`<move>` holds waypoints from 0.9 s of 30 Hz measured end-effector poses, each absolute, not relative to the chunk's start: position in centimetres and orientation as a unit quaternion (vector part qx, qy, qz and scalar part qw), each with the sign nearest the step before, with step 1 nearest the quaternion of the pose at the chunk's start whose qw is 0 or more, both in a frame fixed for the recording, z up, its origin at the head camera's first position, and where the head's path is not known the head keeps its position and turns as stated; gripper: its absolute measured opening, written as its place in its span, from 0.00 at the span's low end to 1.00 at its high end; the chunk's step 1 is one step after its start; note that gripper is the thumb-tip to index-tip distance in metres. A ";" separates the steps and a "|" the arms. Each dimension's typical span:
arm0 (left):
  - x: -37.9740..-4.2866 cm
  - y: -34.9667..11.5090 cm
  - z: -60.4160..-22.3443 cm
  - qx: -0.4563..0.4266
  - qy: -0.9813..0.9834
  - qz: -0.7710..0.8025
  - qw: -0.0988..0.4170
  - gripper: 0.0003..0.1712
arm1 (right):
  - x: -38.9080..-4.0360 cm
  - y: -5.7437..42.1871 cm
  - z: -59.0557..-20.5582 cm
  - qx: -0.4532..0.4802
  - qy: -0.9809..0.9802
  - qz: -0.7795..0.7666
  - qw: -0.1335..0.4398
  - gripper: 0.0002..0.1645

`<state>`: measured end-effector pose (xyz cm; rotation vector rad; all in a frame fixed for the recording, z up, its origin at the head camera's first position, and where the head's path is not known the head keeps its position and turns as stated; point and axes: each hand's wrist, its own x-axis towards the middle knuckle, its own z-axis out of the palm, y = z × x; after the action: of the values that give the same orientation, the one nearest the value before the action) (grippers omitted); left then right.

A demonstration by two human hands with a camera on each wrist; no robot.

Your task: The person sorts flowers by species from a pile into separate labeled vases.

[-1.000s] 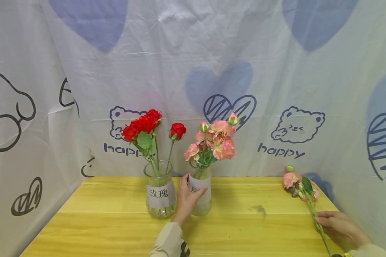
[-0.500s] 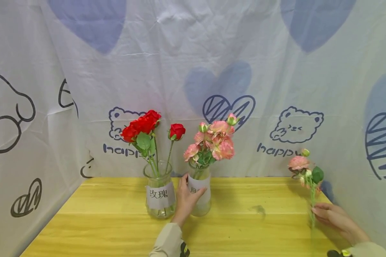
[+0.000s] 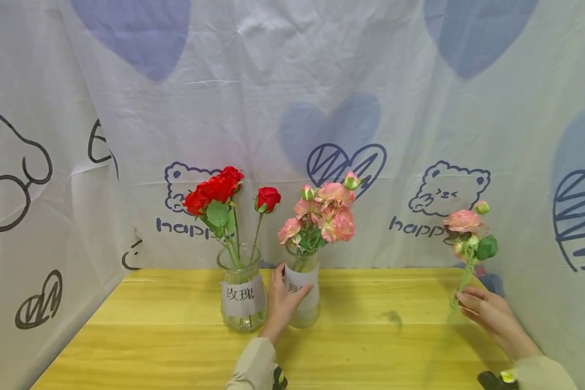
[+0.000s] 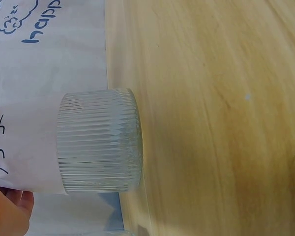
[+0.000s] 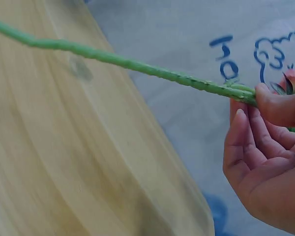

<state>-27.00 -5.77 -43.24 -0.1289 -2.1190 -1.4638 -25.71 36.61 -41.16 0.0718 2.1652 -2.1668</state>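
Note:
My left hand grips the glass vase that holds several pink flowers, thumb across its paper label and fingers round the far side. In the left wrist view the ribbed base of this vase shows, standing on the table. Over at the right, my right hand pinches the green stem of an artificial pink flower spray between thumb and fingers. The bloom points up, with a bud and leaf beside it. A long bare stem runs out past the fingertips in the right wrist view.
Just left of the gripped vase stands another glass vase with a white label and several red roses. A yellow wooden table lies beneath. White printed cloth hangs behind and at both sides.
My right hand has raised the pink flower spray from near the table and brought it slightly left, tipping it upright. The left hand and both vases stay in place.

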 end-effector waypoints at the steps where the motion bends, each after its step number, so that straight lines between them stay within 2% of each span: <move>1: -27.0 -5.8 -43.2 -0.048 -0.790 -0.545 0.278 0.43 | -25.7 36.3 -41.1 0.020 0.700 -0.713 0.033 0.02; 9: -27.0 -5.8 -43.2 -0.050 -0.789 -0.548 0.274 0.43 | -25.6 34.1 -40.9 -0.035 0.641 -0.767 -0.018 0.09; 14: -27.0 -5.7 -43.2 -0.049 -0.790 -0.545 0.276 0.44 | -25.8 32.8 -40.5 -0.058 0.599 -0.799 -0.010 0.13; 19: -27.0 -5.7 -43.2 -0.049 -0.789 -0.548 0.274 0.44 | -25.7 31.3 -39.5 -0.043 0.592 -0.804 0.005 0.10; 27: -26.9 -5.8 -43.2 -0.049 -0.787 -0.549 0.276 0.44 | -25.5 28.7 -38.2 -0.040 0.566 -0.823 -0.020 0.10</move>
<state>-26.90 -5.80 -43.24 -0.1311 -2.1155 -1.4745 -25.48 28.73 -38.16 -0.1264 1.7997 -2.6205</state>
